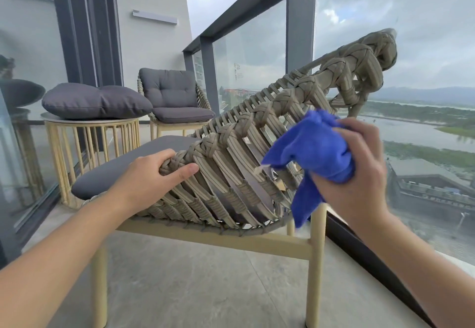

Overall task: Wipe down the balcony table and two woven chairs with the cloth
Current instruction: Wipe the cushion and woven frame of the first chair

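While left hand (151,170) grips chair (231,147), right hand (359,173) bunches cloth (313,152)

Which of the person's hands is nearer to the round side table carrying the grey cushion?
Left. The left hand grips the near woven chair's rim, just right of the side table. The right hand, holding the blue cloth, is farther right by the glass railing.

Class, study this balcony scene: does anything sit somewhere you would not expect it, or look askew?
Yes. A grey cushion lies on top of the round slatted table instead of on a chair. The near woven chair shows no back cushion, unlike the far chair, so it probably belongs there.
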